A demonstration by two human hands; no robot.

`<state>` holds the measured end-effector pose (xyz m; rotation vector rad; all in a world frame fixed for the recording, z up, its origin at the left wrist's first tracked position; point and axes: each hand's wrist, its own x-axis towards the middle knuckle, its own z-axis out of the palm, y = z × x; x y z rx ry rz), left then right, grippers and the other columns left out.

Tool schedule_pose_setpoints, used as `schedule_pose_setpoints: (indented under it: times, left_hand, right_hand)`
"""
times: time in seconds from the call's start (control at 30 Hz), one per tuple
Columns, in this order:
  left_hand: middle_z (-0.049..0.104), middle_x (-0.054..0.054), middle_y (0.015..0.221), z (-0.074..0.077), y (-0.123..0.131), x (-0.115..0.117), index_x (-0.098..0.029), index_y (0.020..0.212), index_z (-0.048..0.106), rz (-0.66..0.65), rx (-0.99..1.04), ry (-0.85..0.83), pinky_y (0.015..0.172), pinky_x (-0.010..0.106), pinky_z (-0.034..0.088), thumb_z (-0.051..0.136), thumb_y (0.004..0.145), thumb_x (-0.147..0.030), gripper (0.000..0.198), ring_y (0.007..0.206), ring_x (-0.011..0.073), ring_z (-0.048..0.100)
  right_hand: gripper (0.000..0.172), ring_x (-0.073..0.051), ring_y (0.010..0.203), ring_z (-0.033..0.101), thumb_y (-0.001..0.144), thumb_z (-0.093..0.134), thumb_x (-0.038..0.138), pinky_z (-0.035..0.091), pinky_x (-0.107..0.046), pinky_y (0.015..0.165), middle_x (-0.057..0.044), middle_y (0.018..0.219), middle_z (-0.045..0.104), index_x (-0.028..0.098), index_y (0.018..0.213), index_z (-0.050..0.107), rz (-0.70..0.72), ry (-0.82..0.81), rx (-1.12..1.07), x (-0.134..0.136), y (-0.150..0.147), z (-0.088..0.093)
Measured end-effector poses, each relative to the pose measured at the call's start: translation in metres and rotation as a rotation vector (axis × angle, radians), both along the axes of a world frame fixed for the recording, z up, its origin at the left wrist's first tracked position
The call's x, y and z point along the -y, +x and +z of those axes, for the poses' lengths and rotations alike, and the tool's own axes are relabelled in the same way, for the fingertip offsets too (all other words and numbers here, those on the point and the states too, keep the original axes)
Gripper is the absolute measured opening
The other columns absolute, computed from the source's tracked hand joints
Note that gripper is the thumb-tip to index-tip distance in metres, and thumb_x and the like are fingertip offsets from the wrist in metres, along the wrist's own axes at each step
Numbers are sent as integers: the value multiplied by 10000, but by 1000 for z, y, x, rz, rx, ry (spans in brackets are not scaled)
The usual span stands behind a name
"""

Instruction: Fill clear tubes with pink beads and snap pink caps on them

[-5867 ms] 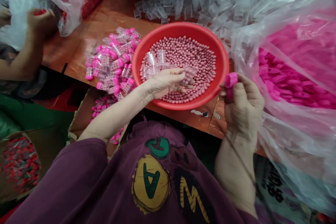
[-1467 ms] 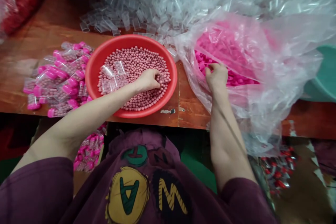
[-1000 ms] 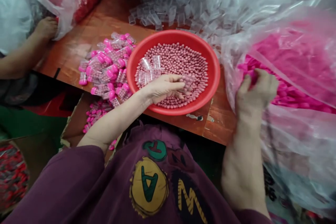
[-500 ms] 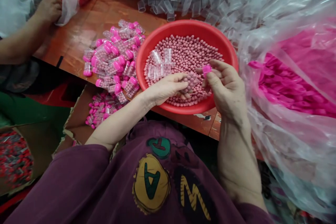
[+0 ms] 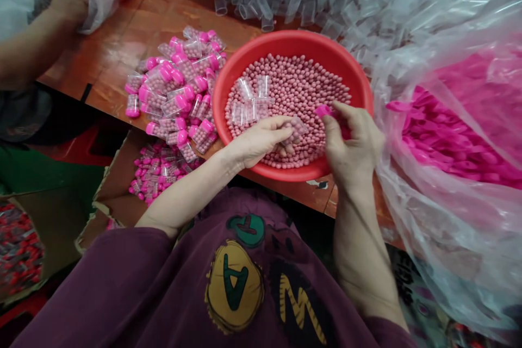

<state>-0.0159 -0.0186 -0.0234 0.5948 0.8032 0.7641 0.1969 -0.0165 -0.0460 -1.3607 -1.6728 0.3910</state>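
Note:
A red basin (image 5: 362, 81) holds many small pink beads (image 5: 302, 79). Clear empty tubes (image 5: 247, 111) lie on the beads at its left side. Over the beads, my left hand (image 5: 267, 141) is closed around a clear tube filled with pink beads (image 5: 297, 129). My right hand (image 5: 353, 138), just right of that tube and over the basin's right rim, pinches a bright pink cap (image 5: 323, 111) between thumb and fingers. The cap and the filled tube are apart. Filled tubes with pink caps (image 5: 179, 92) are heaped left of the basin.
Clear tubes (image 5: 293, 2) are piled behind the basin on the orange table (image 5: 130, 46). A plastic bag of pink pieces (image 5: 452, 136) stands right. Cardboard boxes (image 5: 118, 185) sit lower left. Another person's hand (image 5: 71, 2) touches a bag upper left.
My right hand has shifted slightly right and down, its fingers more curled around the cap. My left hand stays nearly in place. The other person's hand has moved up and left.

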Motion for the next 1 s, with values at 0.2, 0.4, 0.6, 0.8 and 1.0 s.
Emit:
schedule_pose_setpoints:
  times: [0.2,0.4,0.6,0.8,1.0]
  left_hand:
    - [721,17,888,1,6,3,-134,973,757,73,15,-45,659,216,475,762,1084,-160,113,723,83,674]
    - [691,4,857,5,19,8,-135,960,742,197,-7,-86,656,197,443,675,1128,-119,182,710,61,619]
    - [720,5,904,3,20,11,-150,1057,775,172,-10,-38,668,210,440,685,1111,-123,108,742,75,625]
    - [719,12,933,-6,16,11,-173,1034,795,121,19,6,713,237,478,792,1066,-213,51,782,99,625]
    - [682,8,909,-7,17,11,-186,1006,792,74,8,34,709,250,455,905,1007,-329,183,784,109,584]
  right_hand:
    - [215,-238,1045,838,1046,822,456,688,-423,989,-43,1102,890,266,1124,885,106,-159,-243,10,-22,9]
    - [231,-214,902,800,1037,821,482,693,-428,928,-18,942,829,283,1127,895,47,-171,-347,13,-23,-1]
    - [200,-238,1056,829,1033,829,435,687,-452,1018,-47,1086,864,272,1130,894,51,-98,-286,18,-21,4]
    - [211,-245,1015,829,1045,813,461,702,-484,991,-38,1068,860,291,1143,891,36,-160,-355,24,-19,2]
    - [246,-275,1075,824,1063,773,494,689,-549,1062,-64,1125,856,283,1124,884,-9,-112,-260,28,-22,1]
